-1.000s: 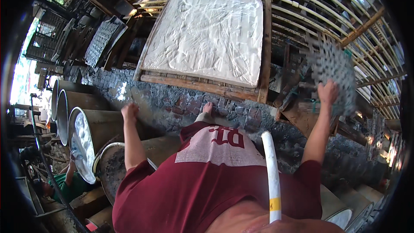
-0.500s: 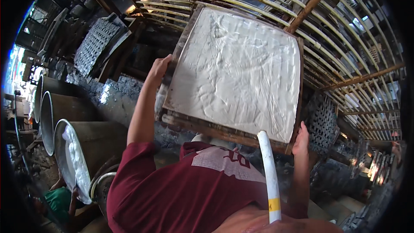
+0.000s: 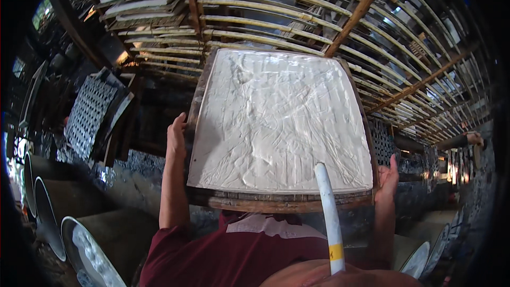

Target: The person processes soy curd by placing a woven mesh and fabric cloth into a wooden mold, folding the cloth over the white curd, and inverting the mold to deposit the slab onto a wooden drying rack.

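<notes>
Head view has us with the tray (image 3: 281, 201) now squared up in front, slab (image 3: 281, 127) on top, so it's two-handed: left hand (image 3: 177, 134) grasping one edge, right hand (image 3: 386, 182) against the other (can't tell if those fingers grip).

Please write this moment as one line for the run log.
left hand: holds wooden board, left edge | right hand: holds right edge | on board: wrinkled white slab | beyond: slatted rack | lower left: large drums

Maroon short-sleeved shirt (image 3: 228, 255), pale panel (image 3: 273, 225) across chest; bare forearms (image 3: 173, 191).
</notes>
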The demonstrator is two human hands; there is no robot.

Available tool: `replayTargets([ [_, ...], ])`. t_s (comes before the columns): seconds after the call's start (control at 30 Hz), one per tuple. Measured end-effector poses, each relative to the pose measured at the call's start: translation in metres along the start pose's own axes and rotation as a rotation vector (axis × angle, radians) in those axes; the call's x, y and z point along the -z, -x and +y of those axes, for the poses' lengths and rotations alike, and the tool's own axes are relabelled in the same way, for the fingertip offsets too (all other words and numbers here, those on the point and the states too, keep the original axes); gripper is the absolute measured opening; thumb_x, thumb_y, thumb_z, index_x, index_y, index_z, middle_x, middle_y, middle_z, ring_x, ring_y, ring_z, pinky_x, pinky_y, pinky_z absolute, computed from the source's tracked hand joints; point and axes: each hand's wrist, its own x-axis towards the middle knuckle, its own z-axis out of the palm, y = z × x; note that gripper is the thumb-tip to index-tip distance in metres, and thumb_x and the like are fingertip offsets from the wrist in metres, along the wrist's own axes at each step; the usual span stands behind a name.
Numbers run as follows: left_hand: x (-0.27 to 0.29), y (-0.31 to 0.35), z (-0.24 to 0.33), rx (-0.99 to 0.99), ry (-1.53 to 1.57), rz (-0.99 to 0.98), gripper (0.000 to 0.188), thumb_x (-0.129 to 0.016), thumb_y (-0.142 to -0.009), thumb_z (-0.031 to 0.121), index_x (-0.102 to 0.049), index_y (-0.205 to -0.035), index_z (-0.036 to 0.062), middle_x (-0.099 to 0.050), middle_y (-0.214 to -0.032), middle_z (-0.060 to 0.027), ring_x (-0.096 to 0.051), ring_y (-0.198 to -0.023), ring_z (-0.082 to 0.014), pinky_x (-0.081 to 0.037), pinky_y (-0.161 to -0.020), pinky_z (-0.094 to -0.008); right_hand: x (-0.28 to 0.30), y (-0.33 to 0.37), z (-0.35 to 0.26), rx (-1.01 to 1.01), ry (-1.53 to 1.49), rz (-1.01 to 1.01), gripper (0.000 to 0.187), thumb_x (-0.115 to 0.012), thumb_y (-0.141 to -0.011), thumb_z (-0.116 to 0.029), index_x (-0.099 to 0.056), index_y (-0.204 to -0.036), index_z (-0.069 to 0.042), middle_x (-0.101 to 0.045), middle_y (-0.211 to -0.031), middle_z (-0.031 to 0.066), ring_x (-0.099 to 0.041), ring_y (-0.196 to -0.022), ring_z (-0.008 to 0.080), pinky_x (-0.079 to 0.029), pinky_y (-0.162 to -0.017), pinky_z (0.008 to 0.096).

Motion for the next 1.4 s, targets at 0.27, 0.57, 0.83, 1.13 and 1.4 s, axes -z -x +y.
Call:
replayTargets([
  [0.27,0.018,-0.038,0.046,-0.075,0.170,-0.002,0.062,-0.057,-0.083,0.055,-0.066,-0.094,-0.0059,-0.068,-0.076,-0.0108,-0.062,-0.060,-0.0190,-0.049,-0.060,-0.0281,-0.050,0.021,-0.016,0.213,-0.075,0.024,0.079,-0.044,-0.088,-0.071,-0.065,-0.087,0.005,-0.070,-0.083,0.0148,-0.066,-0.070,0.0211,-0.053,-0.068,0.0306],
  [0.57,-0.023,-0.087,0.216,-0.191,0.205,-0.106,0.035,-0.065,-0.079,0.040,-0.062,-0.082,0.0053,-0.061,-0.072,-0.0072,-0.057,-0.062,-0.0190,-0.046,-0.060,-0.0319,-0.149,-0.047,-0.101,0.254,-0.039,-0.082,0.074,-0.048,-0.087,-0.068,-0.066,-0.082,0.004,-0.070,-0.082,0.0163,-0.065,-0.071,0.0223,-0.052,-0.070,0.0312],
  [0.83,-0.059,-0.202,0.307,-0.198,-0.132,-0.343,0.053,-0.061,-0.082,0.046,-0.064,-0.106,-0.0003,-0.063,-0.079,-0.0111,-0.057,-0.061,-0.0215,-0.049,-0.064,-0.0342,-0.178,-0.156,-0.192,0.156,0.061,-0.495,0.047,-0.052,-0.095,-0.036,-0.063,-0.104,0.009,-0.069,-0.102,0.0201,-0.067,-0.094,0.0304,-0.051,-0.091,0.0418],
  [1.13,-0.033,-0.159,0.223,-0.597,0.068,0.094,0.031,-0.056,-0.095,0.025,-0.064,-0.097,-0.0049,-0.059,-0.076,-0.0053,-0.058,-0.066,-0.0146,-0.052,-0.056,-0.0305,-0.210,-0.185,-0.115,0.375,-0.686,-0.462,0.031,-0.061,-0.092,-0.017,-0.058,-0.113,0.005,-0.066,-0.110,0.0161,-0.059,-0.110,0.0303,-0.039,-0.103,0.0493],
  [1.4,-0.072,-0.252,0.235,-0.783,-0.180,0.298,0.045,-0.051,-0.097,0.031,-0.058,-0.073,-0.0069,-0.048,-0.057,-0.0066,-0.041,-0.059,-0.0127,-0.039,-0.057,-0.0342,-0.248,-0.266,-0.080,0.494,-0.859,-0.468,0.050,-0.060,-0.073,0.005,-0.052,-0.122,0.008,-0.061,-0.119,0.0173,-0.054,-0.115,0.0341,-0.035,-0.107,0.0483],
])
